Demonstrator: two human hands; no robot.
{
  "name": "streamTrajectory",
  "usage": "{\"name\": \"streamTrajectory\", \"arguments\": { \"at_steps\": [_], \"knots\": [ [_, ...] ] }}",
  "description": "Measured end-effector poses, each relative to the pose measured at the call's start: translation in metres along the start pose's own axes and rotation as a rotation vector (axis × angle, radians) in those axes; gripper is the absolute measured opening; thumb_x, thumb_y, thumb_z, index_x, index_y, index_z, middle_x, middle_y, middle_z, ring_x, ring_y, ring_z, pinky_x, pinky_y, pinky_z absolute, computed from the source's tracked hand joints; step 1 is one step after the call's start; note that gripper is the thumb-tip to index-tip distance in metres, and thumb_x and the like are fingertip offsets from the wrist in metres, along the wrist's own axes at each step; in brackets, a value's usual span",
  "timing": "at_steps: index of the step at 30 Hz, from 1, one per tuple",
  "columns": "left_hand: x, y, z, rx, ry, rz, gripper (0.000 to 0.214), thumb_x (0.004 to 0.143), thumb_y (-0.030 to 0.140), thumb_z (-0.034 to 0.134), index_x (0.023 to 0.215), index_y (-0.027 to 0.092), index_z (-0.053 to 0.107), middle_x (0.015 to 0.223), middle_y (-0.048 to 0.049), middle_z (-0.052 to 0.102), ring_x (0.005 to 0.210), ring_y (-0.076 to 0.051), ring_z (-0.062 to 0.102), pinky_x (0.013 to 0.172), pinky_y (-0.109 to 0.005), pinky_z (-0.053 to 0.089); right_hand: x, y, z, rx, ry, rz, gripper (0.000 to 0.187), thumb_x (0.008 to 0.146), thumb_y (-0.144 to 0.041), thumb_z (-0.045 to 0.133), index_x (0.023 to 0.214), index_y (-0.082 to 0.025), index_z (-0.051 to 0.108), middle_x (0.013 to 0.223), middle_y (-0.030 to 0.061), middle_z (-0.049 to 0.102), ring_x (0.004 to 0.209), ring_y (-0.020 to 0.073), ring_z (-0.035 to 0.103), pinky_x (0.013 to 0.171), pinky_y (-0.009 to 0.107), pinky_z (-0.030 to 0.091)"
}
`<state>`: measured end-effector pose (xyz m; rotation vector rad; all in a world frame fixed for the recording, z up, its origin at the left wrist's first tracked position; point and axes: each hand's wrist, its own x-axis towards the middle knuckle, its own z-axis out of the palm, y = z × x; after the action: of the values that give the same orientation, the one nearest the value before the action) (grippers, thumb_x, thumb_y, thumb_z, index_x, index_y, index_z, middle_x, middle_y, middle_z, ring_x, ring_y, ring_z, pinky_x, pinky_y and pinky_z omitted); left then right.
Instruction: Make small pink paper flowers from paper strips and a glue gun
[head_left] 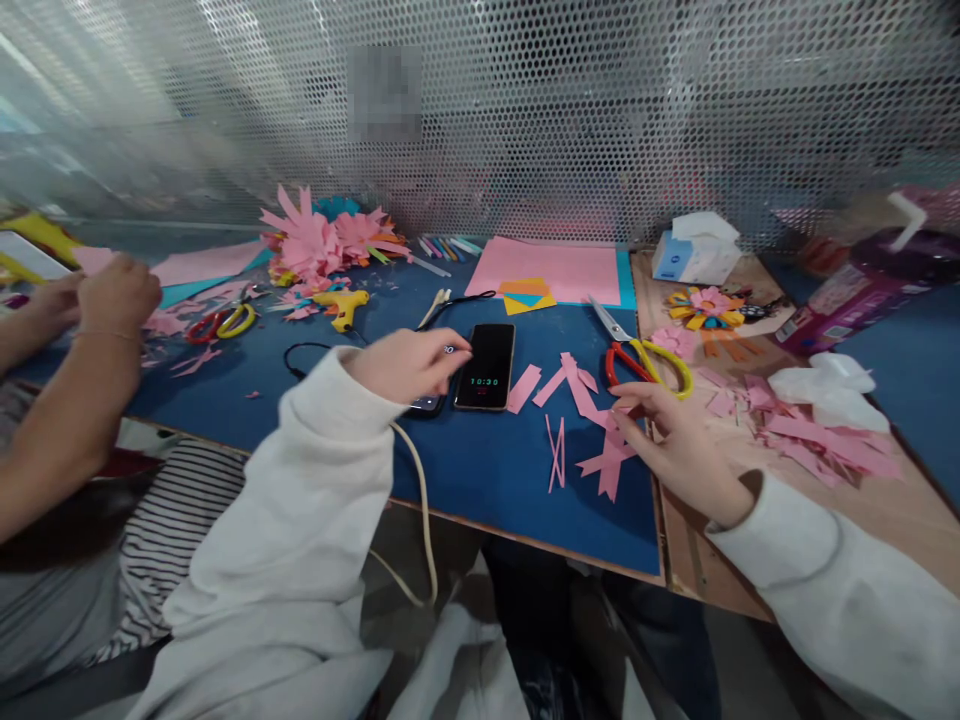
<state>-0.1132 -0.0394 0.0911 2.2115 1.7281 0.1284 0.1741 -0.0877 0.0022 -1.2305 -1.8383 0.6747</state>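
My left hand (409, 365) hovers over a second phone (427, 405), mostly covered by it. Its fingers are bent and pressed together; whatever lies between them is hidden. Right beside it a black phone (484, 370) lies face up, its screen reading 10:30. My right hand (671, 440) rests low over the mat with thumb and forefinger apart, at the edge of some pink paper strips (609, 460). Just above those fingers lie scissors (637, 350) with red and yellow handles, blades spread a little. Two thin pink slivers (555, 452) lie to the left of the strips.
Pink sheets (551, 270) lie at the back beside a tissue box (694, 252). A purple bottle (855, 285) stands at right near pink scraps (825, 435). Leftward are paper flowers (326, 240), a yellow glue gun (343, 307) and a co-worker's hands (112, 290) holding pink paper.
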Motion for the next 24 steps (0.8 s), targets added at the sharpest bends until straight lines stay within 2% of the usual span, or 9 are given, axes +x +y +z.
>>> {"name": "streamTrajectory", "arguments": {
  "at_steps": [2, 4, 6, 8, 12, 18, 24],
  "knots": [
    [-0.007, 0.035, 0.023, -0.007, 0.024, 0.085, 0.03, 0.09, 0.037, 0.038, 0.101, 0.02, 0.059, 0.067, -0.0016, 0.067, 0.063, -0.017, 0.064, 0.065, -0.029, 0.046, -0.002, -0.001, 0.0, 0.018, 0.004, -0.008, 0.021, 0.086, -0.027, 0.05, 0.107, -0.022, 0.05, 0.084, 0.0046, 0.059, 0.077, 0.0174, 0.06, 0.052, 0.025, 0.047],
    [-0.01, 0.066, 0.051, -0.043, 0.012, 0.207, 0.032, 0.09, 0.04, 0.04, 0.103, 0.016, 0.056, 0.071, -0.0051, 0.068, 0.063, -0.02, 0.065, 0.061, -0.03, 0.046, -0.004, -0.002, 0.0, 0.031, 0.012, -0.042, 0.021, 0.088, -0.026, 0.048, 0.108, -0.022, 0.049, 0.084, 0.0042, 0.057, 0.074, 0.0158, 0.06, 0.053, 0.025, 0.048],
    [-0.009, 0.087, 0.077, -0.123, -0.014, 0.321, 0.034, 0.09, 0.041, 0.038, 0.105, 0.014, 0.053, 0.07, -0.0063, 0.067, 0.061, -0.02, 0.064, 0.058, -0.029, 0.045, -0.004, -0.003, -0.002, 0.028, 0.011, -0.078, 0.022, 0.089, -0.025, 0.046, 0.11, -0.022, 0.049, 0.083, 0.0033, 0.055, 0.069, 0.0137, 0.058, 0.052, 0.024, 0.048],
    [-0.004, 0.098, 0.095, -0.244, -0.027, 0.387, 0.031, 0.092, 0.038, 0.035, 0.101, 0.014, 0.052, 0.066, -0.0049, 0.065, 0.059, -0.019, 0.063, 0.057, -0.028, 0.045, -0.005, -0.004, -0.005, 0.016, 0.014, -0.108, 0.022, 0.09, -0.024, 0.045, 0.111, -0.022, 0.049, 0.083, 0.0027, 0.055, 0.065, 0.0125, 0.057, 0.052, 0.023, 0.048],
    [0.006, 0.097, 0.108, -0.544, -0.114, 0.417, 0.019, 0.091, 0.027, 0.034, 0.09, 0.016, 0.051, 0.057, 0.0006, 0.059, 0.049, -0.013, 0.059, 0.054, -0.024, 0.045, -0.005, -0.007, -0.008, -0.004, 0.002, -0.133, 0.025, 0.089, -0.022, 0.047, 0.114, -0.023, 0.048, 0.085, 0.0029, 0.057, 0.07, 0.0133, 0.059, 0.058, 0.024, 0.051],
    [0.006, 0.09, 0.119, -1.062, -0.301, 0.221, 0.017, 0.089, 0.029, 0.038, 0.08, 0.017, 0.045, 0.049, 0.0045, 0.052, 0.037, -0.008, 0.051, 0.04, -0.017, 0.041, -0.004, -0.009, -0.01, -0.019, -0.133, -0.124, 0.027, 0.089, -0.023, 0.048, 0.116, -0.025, 0.047, 0.09, 0.0024, 0.06, 0.078, 0.0136, 0.06, 0.068, 0.024, 0.053],
    [0.002, 0.089, 0.119, -1.188, -0.369, 0.21, 0.019, 0.089, 0.032, 0.039, 0.079, 0.016, 0.044, 0.044, 0.0058, 0.05, 0.033, -0.007, 0.047, 0.037, -0.015, 0.04, -0.007, -0.009, -0.015, 0.029, -0.201, -0.138, 0.029, 0.087, -0.019, 0.047, 0.114, -0.03, 0.051, 0.098, 0.0019, 0.062, 0.09, 0.0158, 0.062, 0.074, 0.025, 0.055]
  ]
}}
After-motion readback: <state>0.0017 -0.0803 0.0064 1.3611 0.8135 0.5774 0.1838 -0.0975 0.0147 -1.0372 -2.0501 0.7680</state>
